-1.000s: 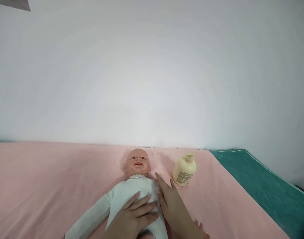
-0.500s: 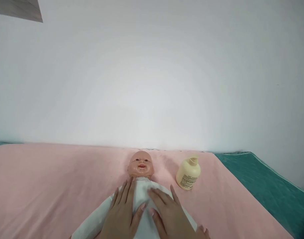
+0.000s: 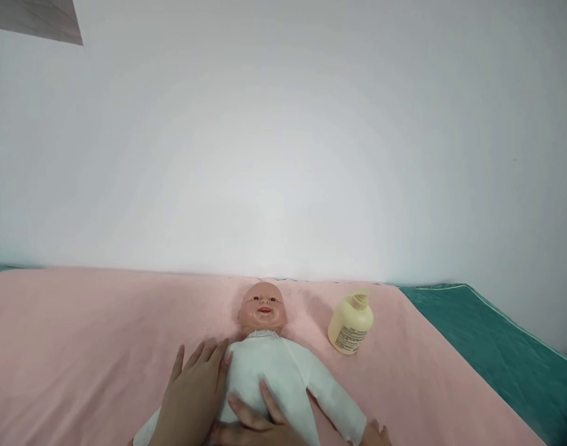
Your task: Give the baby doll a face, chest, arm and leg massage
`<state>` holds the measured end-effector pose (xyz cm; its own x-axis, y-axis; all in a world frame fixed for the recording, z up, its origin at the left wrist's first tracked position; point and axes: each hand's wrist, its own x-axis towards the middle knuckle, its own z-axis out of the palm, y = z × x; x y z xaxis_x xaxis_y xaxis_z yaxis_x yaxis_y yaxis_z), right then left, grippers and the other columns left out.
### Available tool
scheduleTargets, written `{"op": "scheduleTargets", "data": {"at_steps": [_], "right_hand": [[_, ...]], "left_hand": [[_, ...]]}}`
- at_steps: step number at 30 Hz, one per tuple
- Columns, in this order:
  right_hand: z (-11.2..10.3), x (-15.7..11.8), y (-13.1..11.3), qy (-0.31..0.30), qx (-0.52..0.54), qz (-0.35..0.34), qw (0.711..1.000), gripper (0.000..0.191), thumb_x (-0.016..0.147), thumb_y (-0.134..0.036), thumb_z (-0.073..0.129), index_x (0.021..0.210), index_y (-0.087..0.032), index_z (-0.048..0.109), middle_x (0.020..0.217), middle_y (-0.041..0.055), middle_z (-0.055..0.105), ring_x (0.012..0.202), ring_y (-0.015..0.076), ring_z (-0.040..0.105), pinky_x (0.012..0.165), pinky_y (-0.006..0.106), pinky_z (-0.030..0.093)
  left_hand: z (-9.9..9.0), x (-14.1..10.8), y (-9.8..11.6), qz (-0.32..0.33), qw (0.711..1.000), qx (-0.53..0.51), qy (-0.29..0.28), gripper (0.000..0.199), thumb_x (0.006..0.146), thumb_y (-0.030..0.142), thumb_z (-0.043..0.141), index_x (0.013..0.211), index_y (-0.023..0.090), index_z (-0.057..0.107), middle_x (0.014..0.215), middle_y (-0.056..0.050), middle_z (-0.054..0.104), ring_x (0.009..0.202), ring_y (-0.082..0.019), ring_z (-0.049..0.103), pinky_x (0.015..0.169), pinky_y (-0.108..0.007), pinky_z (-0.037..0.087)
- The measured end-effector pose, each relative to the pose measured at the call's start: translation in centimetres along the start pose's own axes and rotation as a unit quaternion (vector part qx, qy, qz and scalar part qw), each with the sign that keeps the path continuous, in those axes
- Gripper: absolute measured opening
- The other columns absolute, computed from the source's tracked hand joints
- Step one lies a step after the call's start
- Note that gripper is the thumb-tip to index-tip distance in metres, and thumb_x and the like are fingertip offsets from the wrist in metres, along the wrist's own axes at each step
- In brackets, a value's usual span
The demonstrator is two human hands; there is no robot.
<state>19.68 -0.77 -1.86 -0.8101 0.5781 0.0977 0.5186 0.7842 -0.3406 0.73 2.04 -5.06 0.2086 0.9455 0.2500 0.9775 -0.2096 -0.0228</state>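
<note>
A baby doll (image 3: 283, 378) in a white long-sleeved suit lies face up, its bald head towards the wall. My left hand (image 3: 193, 387) rests at the doll's shoulder and upper arm on the left side, fingers apart, holding nothing. Across the lower chest lies my right hand (image 3: 260, 421), its fingers spread over the white cloth and its lower part cut off by the frame edge. To the right of the doll stands a pale yellow pump bottle (image 3: 350, 325) with printed text on its side; neither hand touches it.
A pink cloth (image 3: 102, 334) lies under the doll and the bottle. Green fabric (image 3: 492, 347) shows beyond its right edge, with a little more at the far left. Behind stands a white wall (image 3: 274, 136), with a grey-brown panel (image 3: 37, 18) at the upper left.
My left hand has shifted left from the chest to the doll's shoulder. My right hand has moved down and left, uncovering the doll's upper chest and its sleeve on the right.
</note>
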Motion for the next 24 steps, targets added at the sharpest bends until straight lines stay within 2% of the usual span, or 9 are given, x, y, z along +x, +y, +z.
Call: {"op": "scheduleTargets", "data": {"at_steps": [2,4,7,9,14,19,24], "right_hand": [[-0.5,0.0,0.3,-0.047,0.06,-0.014,0.997,0.04,0.102,-0.043,0.036,0.139,-0.056,0.029,0.141,-0.0187,0.042,0.138,0.0232,0.026,0.116,0.052,0.014],[-0.6,0.0,0.8,-0.052,0.096,0.017,0.994,0.045,0.102,-0.045,0.032,0.145,-0.047,0.021,0.15,-0.012,0.027,0.141,0.0266,0.015,0.113,0.059,0.0],[-0.4,-0.2,1.6,-0.004,0.088,0.076,0.993,0.064,0.097,-0.056,0.039,0.15,-0.033,0.013,0.154,-0.0008,0.011,0.142,0.0298,0.009,0.11,0.062,-0.005],[-0.1,-0.4,2.0,0.018,0.083,0.104,0.991,0.074,0.093,-0.061,0.043,0.151,-0.029,0.009,0.154,0.0022,0.007,0.143,0.0299,0.005,0.11,0.063,-0.004],[0.0,-0.6,1.4,0.047,0.072,0.191,0.978,0.087,0.09,-0.064,0.047,0.151,-0.018,0.005,0.154,0.0067,-0.004,0.143,0.0298,-0.002,0.112,0.059,0.002],[-1.4,-0.4,-0.6,0.032,0.073,0.294,0.952,0.091,0.088,-0.053,0.057,0.149,-0.006,0.009,0.153,0.0129,0.001,0.143,0.028,-0.001,0.114,0.055,0.0],[-2.2,-0.4,-0.9,0.062,0.113,0.27,0.954,0.085,0.09,-0.047,0.057,0.149,-0.007,0.011,0.154,0.0103,0.003,0.143,0.0247,0.0,0.115,0.053,-0.002]], "left_hand": [[-0.7,0.0,-0.1,-0.003,1.0,0.002,-0.029,0.049,0.088,0.01,0.031,0.127,0.019,0.059,0.131,-0.009,0.059,0.121,-0.032,0.054,0.104,-0.063,0.031],[-1.6,0.1,0.0,-0.018,0.998,-0.001,-0.065,0.049,0.089,0.012,0.032,0.131,0.02,0.056,0.134,-0.01,0.057,0.124,-0.03,0.051,0.104,-0.06,0.031],[-2.4,0.3,0.2,-0.055,0.993,-0.004,-0.106,0.049,0.091,0.017,0.031,0.136,0.021,0.049,0.14,-0.007,0.051,0.13,-0.027,0.046,0.108,-0.055,0.029],[-2.2,0.4,0.3,-0.079,0.991,-0.001,-0.111,0.049,0.093,0.02,0.029,0.14,0.021,0.045,0.145,-0.005,0.045,0.134,-0.027,0.041,0.11,-0.053,0.027],[-0.9,0.6,0.2,-0.084,0.992,-0.019,-0.095,0.051,0.095,0.027,0.024,0.141,0.02,0.043,0.145,-0.005,0.045,0.134,-0.028,0.039,0.11,-0.052,0.025],[0.3,0.4,0.1,-0.08,0.994,-0.056,-0.053,0.05,0.095,0.03,0.024,0.137,0.02,0.049,0.137,-0.006,0.055,0.127,-0.03,0.047,0.107,-0.056,0.027],[1.4,0.9,-0.1,-0.08,0.989,-0.111,0.062,0.05,0.093,0.03,0.027,0.133,0.014,0.053,0.132,-0.011,0.058,0.123,-0.031,0.051,0.108,-0.057,0.028]]}}
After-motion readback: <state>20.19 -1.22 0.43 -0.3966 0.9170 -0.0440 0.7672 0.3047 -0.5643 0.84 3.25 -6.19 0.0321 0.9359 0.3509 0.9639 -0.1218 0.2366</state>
